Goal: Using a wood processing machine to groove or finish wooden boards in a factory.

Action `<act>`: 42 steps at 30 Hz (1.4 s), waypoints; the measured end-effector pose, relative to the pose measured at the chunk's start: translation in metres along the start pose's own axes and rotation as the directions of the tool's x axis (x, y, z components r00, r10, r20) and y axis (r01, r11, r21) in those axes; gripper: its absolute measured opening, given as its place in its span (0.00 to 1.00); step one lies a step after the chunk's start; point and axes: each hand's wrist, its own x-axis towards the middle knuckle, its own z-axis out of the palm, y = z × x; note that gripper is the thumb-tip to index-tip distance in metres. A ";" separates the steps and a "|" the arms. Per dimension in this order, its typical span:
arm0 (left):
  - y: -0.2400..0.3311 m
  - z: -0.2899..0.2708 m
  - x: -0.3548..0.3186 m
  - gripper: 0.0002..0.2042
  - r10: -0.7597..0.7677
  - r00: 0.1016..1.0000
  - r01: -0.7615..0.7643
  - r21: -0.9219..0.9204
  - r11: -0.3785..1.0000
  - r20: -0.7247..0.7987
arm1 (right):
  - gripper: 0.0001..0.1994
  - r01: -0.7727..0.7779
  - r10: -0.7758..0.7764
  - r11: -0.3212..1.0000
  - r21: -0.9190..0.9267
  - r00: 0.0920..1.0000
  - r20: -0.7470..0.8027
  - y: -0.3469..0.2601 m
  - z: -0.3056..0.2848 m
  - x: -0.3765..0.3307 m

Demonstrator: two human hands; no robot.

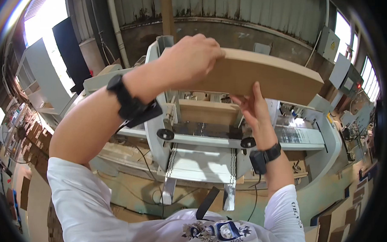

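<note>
I judge the loading half done: my left hand (191,57) grips the top of the cardboard stack (263,76) and my right hand (255,108) props it underneath, held above the machine's feeder (208,113), not yet set down.

Both arms are raised in front of the head, the forearms entering from the lower edge. The left arm bends sharply at the elbow, its upper arm in a white short sleeve, the forearm rising diagonally toward upper right. A black band with a small attached unit circles the left wrist. The left hand (191,61) is curled, knuckles uppermost, fingers folded over in a closed grip. The right forearm rises nearly vertically, also from a white sleeve, with a black band and unit at the wrist. The right hand (253,107) is open, palm turned leftward, fingers extended upward, fingertips pressed in support.
</note>
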 end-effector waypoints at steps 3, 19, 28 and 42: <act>-0.059 0.013 0.027 0.17 -0.119 0.993 0.115 -0.109 0.987 -0.028 | 0.21 0.034 -0.034 0.999 -0.012 0.999 0.014 0.002 0.019 0.064; -0.185 0.144 0.034 0.23 -0.284 0.959 0.278 -0.184 0.943 -0.004 | 0.29 -0.135 0.147 0.986 0.098 0.981 -0.125 0.115 -0.029 0.207; -0.160 0.187 0.009 0.23 -0.288 0.849 0.362 -0.089 0.928 0.444 | 0.18 -0.217 0.291 0.943 0.251 0.904 -0.312 0.187 -0.082 0.140; -0.010 0.025 -0.320 0.03 -0.848 0.527 0.664 -0.652 0.366 0.060 | 0.18 -0.656 0.600 0.750 -0.083 0.729 -0.329 0.250 -0.168 -0.035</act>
